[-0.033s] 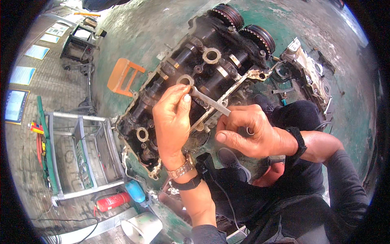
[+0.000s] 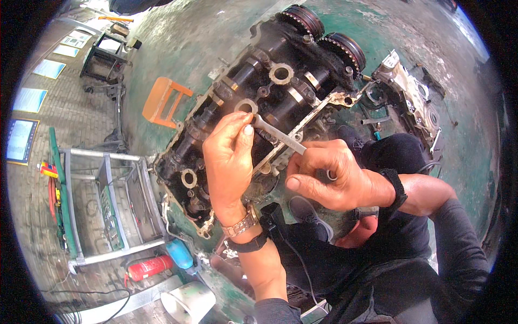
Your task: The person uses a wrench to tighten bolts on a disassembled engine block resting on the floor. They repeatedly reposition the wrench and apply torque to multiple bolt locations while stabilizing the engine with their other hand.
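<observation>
A dirty black engine cylinder head [image 2: 280, 105] with camshafts and two toothed sprockets [image 2: 343, 53] at its far end lies before me. My right hand [image 2: 334, 173] is closed around a steel wrench [image 2: 281, 136], whose shaft slants up and left over the engine. A metal ring shows under the right palm. My left hand [image 2: 229, 154] is closed, thumb and fingertips pinched at the wrench's far end, beside a round light-coloured opening [image 2: 246, 107]. The fingers partly hide that end, and what it sits on cannot be made out.
A light metal engine cover [image 2: 407, 92] and loose parts lie on the right. An orange stool [image 2: 164, 101] stands behind the engine. To the left are a grey metal frame [image 2: 116, 252], a red fire extinguisher [image 2: 150, 267] and a blue container [image 2: 179, 254]. A grey shoe [image 2: 313, 216] is below my right hand.
</observation>
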